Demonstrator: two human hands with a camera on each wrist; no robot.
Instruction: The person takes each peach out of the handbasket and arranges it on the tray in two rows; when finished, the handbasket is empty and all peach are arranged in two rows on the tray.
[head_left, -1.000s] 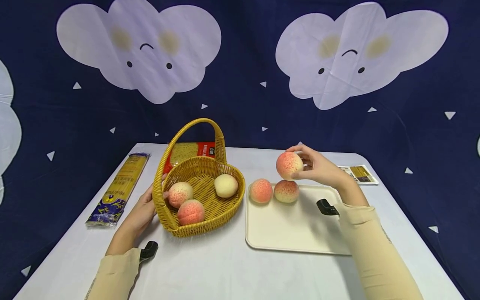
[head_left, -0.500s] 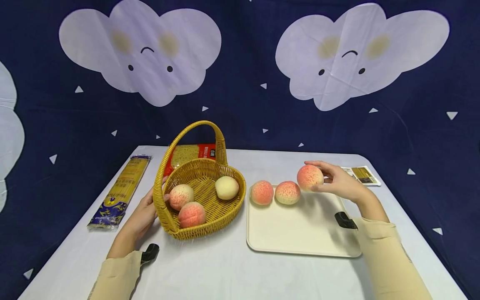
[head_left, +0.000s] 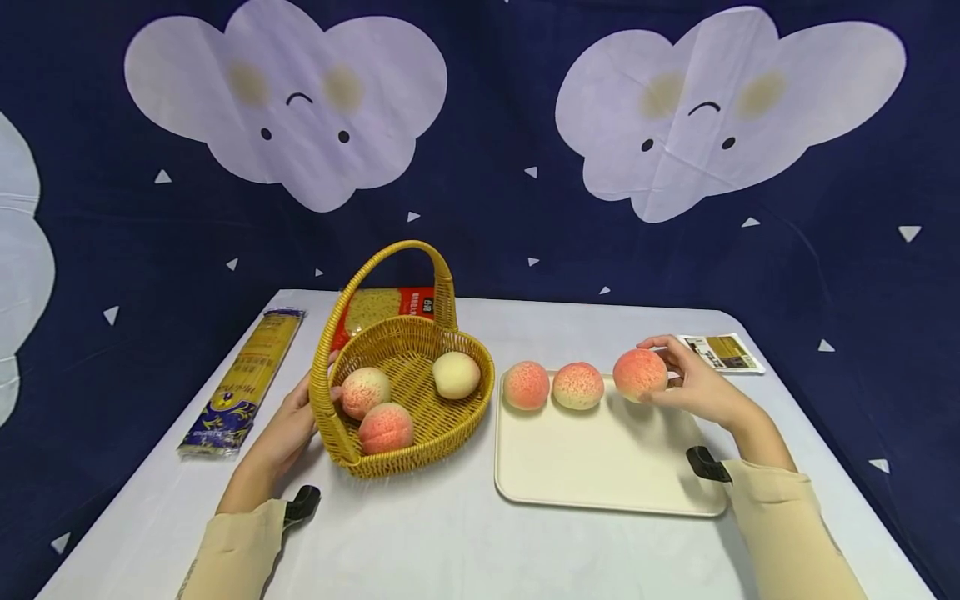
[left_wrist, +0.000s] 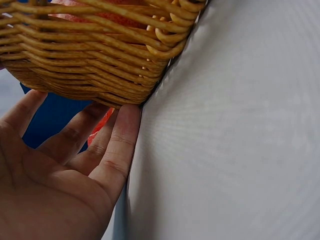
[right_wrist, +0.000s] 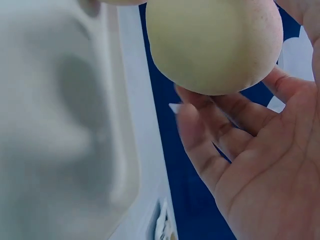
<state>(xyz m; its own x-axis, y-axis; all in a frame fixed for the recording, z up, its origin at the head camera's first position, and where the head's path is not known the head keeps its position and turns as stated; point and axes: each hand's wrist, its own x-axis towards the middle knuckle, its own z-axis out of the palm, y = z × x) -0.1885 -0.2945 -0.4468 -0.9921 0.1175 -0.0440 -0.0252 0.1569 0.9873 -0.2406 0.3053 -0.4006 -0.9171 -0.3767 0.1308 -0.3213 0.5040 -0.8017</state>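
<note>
A pink-and-cream peach (head_left: 640,375), right of the frame's centre, is pinched by the right hand (head_left: 697,392) above a cream tray (head_left: 600,462). Left of centre, the left hand (head_left: 285,433) touches a heart-shaped wicker basket (head_left: 412,387), fingers extended.

A white table (head_left: 420,533) carries a long packet (head_left: 243,379) left of the left hand (head_left: 288,425), a basket (head_left: 420,457) touching that hand's right side, and a red packet (head_left: 371,308) beyond both. The tray (head_left: 600,467) lies below and left of the right hand (head_left: 693,383); a small packet (head_left: 723,352) lies just beyond it.
</note>
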